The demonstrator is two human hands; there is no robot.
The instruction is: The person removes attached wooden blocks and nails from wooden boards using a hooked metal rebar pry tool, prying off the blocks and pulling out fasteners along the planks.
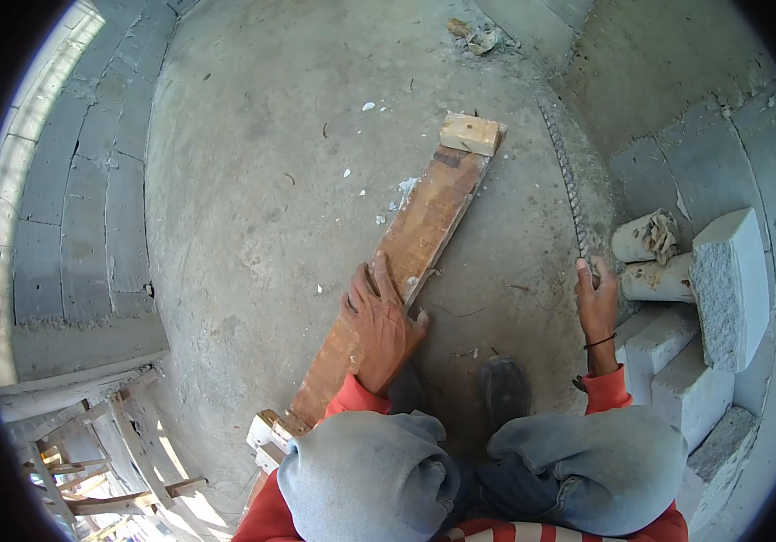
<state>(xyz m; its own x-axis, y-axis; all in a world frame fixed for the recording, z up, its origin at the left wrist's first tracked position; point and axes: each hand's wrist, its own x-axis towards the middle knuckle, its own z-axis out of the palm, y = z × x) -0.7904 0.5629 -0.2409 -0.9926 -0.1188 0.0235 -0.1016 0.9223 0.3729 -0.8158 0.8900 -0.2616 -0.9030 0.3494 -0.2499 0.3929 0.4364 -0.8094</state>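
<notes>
A long brown wooden board (426, 206) lies diagonally on the concrete floor, with a pale wood block (471, 134) across its far end and more blocks (268, 434) at its near end. My left hand (382, 323) rests on the middle of the board, its fingers spread over the surface and its thumb at the right edge. To the right, my right hand (597, 303) is closed around the near end of a long twisted metal rod (564, 172), which points away from me along the floor.
White blocks (691, 388) are stacked at the right wall, beside two round pipe-like pieces (657, 278). Crumpled debris (478, 36) lies at the far end. Wooden framing (135, 452) stands at the lower left. My knees and shoes are below the hands.
</notes>
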